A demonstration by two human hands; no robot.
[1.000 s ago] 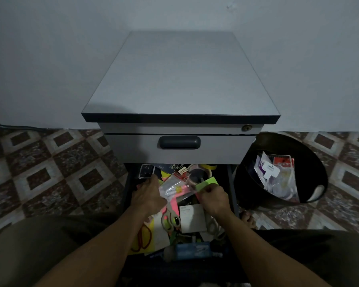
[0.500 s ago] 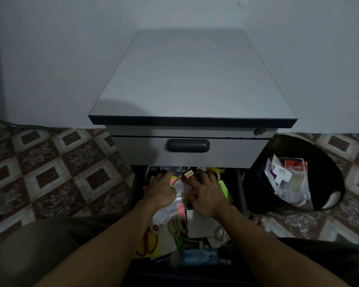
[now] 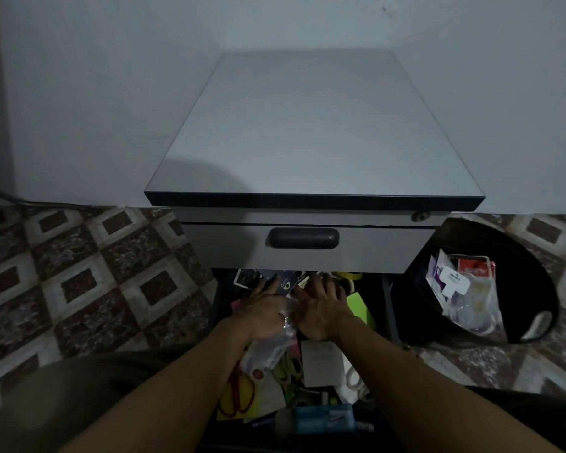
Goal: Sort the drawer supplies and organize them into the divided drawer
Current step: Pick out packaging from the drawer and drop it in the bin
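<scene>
- Two containers hold things: the open drawer (image 3: 387,308) low in the grey cabinet (image 3: 307,142), and a black bin (image 3: 533,289) on the tiled floor just right of it.
- The drawer holds a loose jumble of supplies. A dark blue card (image 3: 286,284) lies at the back, a green sticky-note pad (image 3: 360,308) at the right and a white card (image 3: 321,362) in the middle. Red loops (image 3: 236,397) lie at the left, with a blue item (image 3: 324,416) nearest the person.
- The bin holds heaped clear plastic wrappers (image 3: 471,308), a white tag (image 3: 453,281) and a red packet (image 3: 476,268).
- Both hands are in the drawer, toward its back.
- The left hand (image 3: 263,310) lies flat, fingers stretched onto the dark blue card. A crumpled clear plastic bag (image 3: 272,349) pokes out from under its palm.
- The right hand (image 3: 324,310) rests flat on the pile beside it with fingers spread, gripping nothing.
</scene>
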